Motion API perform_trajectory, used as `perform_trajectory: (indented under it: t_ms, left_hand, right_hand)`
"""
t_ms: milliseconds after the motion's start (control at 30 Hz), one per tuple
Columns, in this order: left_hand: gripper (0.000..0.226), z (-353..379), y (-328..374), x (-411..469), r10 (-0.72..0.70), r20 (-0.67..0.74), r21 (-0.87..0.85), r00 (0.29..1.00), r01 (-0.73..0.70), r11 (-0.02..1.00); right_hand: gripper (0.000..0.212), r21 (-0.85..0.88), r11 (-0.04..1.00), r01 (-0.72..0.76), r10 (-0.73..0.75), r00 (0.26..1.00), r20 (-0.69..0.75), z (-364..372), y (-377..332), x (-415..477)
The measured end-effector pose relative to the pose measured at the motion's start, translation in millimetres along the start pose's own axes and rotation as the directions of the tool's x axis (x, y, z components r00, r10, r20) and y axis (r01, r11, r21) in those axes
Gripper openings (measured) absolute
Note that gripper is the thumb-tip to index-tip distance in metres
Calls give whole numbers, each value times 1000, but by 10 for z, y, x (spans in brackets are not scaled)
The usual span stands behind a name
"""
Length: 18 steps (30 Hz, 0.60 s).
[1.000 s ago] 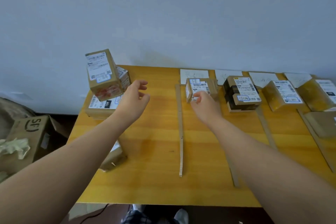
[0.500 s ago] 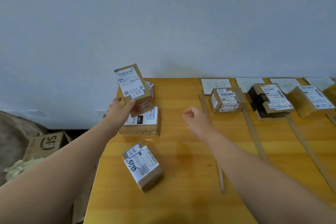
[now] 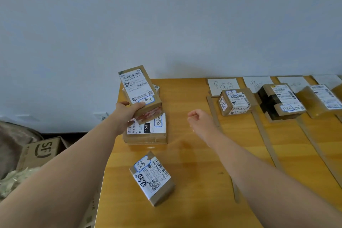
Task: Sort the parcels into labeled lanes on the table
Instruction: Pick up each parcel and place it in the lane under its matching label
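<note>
My left hand (image 3: 126, 114) grips the near end of a long brown parcel (image 3: 139, 91) with a white shipping label, held tilted above a flat parcel (image 3: 148, 131) at the table's left. My right hand (image 3: 199, 120) hovers over the wooden table (image 3: 194, 181) in a loose fist, holding nothing. A small labelled parcel (image 3: 152, 179) lies near the front left. In the lanes at the right sit a small box (image 3: 235, 103), a black-taped box (image 3: 281, 102) and a yellow-wrapped parcel (image 3: 320, 99). Handwritten paper lane labels (image 3: 223, 84) lie along the wall.
Cardboard strips (image 3: 266, 140) mark the lanes across the right half of the table. Part of another parcel shows behind the held one. On the floor at the left stands an open carton (image 3: 41, 151) marked SF, with crumpled paper in front of it.
My right hand let go of the small box in the first lane and drew back into a fist. My left hand took hold of the long parcel on the stack. The view swung left.
</note>
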<state>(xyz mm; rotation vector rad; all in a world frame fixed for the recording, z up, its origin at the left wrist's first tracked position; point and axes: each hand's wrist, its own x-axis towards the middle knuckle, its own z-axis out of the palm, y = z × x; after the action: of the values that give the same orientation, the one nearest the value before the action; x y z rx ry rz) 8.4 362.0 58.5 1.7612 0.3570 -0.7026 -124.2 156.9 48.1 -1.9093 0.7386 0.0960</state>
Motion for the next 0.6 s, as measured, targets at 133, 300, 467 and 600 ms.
perform_trajectory:
  t_ms: [133, 300, 467, 600]
  left_hand:
    - [70, 72, 23, 20, -2, 30, 14, 1000, 2, 1000]
    - [76, 179, -7, 2, 19, 121, 18, 992, -22, 1000]
    - [47, 271, -123, -95, 68, 246, 54, 967, -84, 995]
    - [35, 351, -165, -156, 117, 203, -32, 972, -113, 993]
  right_hand:
    - [16, 20, 1000, -5, 5, 1000, 2, 32, -32, 39]
    - [39, 136, 990, -31, 17, 995, 97, 118, -218, 84]
    - [49, 248, 955, -161, 66, 934, 351, 271, -373, 153]
    - [60, 378, 896, -231, 94, 933, 349, 378, -267, 199]
